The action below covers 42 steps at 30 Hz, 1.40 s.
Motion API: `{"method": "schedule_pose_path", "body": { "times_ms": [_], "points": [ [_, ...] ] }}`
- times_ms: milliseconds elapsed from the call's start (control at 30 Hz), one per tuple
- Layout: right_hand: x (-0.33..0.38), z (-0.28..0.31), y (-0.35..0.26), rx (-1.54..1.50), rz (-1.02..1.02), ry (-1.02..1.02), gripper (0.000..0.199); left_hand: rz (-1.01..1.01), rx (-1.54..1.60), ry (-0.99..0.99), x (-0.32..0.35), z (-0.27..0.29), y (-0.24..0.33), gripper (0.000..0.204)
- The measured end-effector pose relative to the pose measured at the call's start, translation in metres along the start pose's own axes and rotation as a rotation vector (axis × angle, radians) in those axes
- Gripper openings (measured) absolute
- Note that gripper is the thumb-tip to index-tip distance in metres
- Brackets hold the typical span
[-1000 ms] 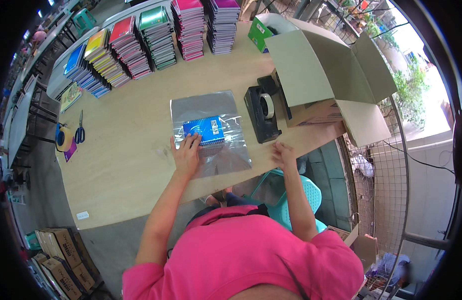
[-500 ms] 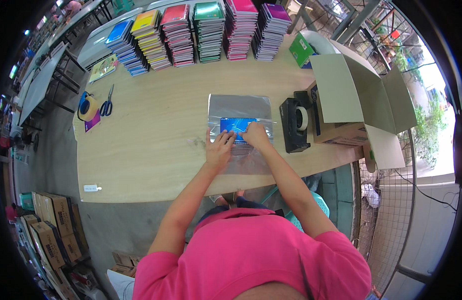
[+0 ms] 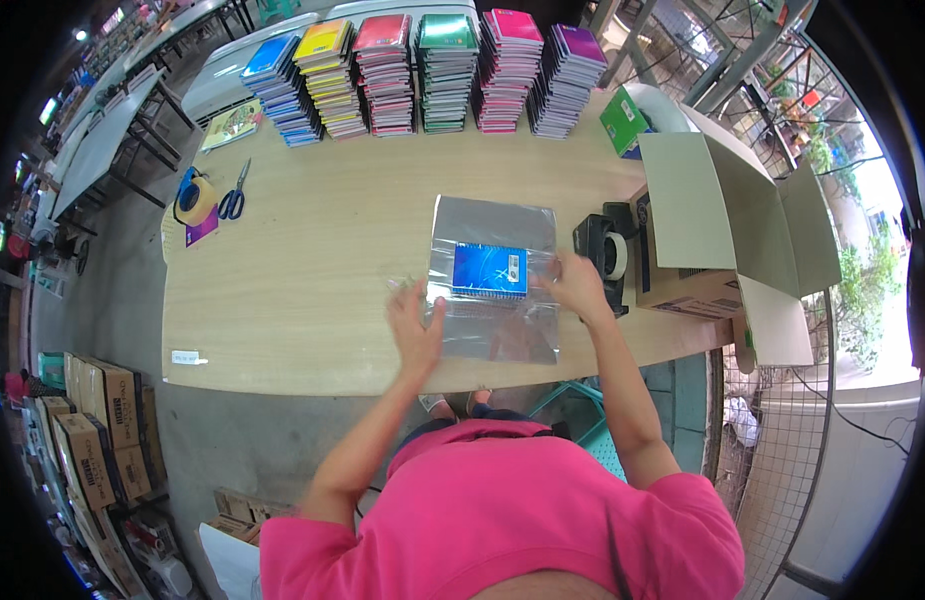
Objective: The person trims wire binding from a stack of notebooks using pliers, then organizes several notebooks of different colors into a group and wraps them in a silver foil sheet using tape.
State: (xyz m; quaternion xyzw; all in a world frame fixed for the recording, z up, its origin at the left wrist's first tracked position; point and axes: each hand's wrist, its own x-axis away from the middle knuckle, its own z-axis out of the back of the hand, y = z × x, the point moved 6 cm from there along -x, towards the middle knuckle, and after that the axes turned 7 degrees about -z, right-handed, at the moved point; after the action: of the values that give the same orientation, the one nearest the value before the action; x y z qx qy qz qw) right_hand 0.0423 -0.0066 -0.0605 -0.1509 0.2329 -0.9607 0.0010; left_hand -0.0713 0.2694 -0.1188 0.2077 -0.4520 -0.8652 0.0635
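Observation:
A blue spiral notebook (image 3: 490, 271) lies with its coil toward me on a clear plastic sheet (image 3: 497, 340), which is spread flat on the table. My left hand (image 3: 416, 325) is at the sheet's left edge, its fingers spread and slightly blurred, with nothing in them. At the right edge, my right hand (image 3: 577, 288) is beside the notebook, thumb and fingers apart and smeared by motion. Neither hand touches the notebook. Just beyond my right hand stands a black tape dispenser (image 3: 593, 240) with a roll of tape.
Several stacks of notebooks in different colours, such as the green stack (image 3: 447, 80), line the far edge. An open cardboard box (image 3: 687, 290) stands on the right. Scissors (image 3: 234, 200) and a tape roll (image 3: 195, 205) lie at the left. A white tag (image 3: 187, 357) is near the front left corner.
Both my hands have come off the notebook and moved apart, the left to the left and the right to the right. The notebook's spiral edge has gone from the far side to the near side.

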Motion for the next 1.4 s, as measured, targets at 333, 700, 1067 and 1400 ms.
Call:
{"method": "schedule_pose_path", "body": {
  "times_ms": [333, 700, 1067, 1400],
  "points": [
    [-0.044, -0.058, -0.042, -0.439, 0.334, -0.255, 0.090, 0.580, 1.039, 0.067, 0.037, -0.116, 0.037, 0.070],
    [0.025, -0.082, -0.013, -1.080, 0.393, 0.013, 0.093, -0.205, 0.382, -0.168, 0.029, -0.076, 0.063, 0.103],
    [0.071, 0.045, -0.050, 0.007, 0.851, -0.001, 0.047, -0.542, 0.177, -0.096, 0.029, -0.028, 0.061, 0.075],
    [0.024, 0.030, -0.066, 0.019, 1.010, -0.157, 0.015, -1.021, -0.471, -0.751, -0.031, -0.019, 0.084, 0.089]
  ]
}}
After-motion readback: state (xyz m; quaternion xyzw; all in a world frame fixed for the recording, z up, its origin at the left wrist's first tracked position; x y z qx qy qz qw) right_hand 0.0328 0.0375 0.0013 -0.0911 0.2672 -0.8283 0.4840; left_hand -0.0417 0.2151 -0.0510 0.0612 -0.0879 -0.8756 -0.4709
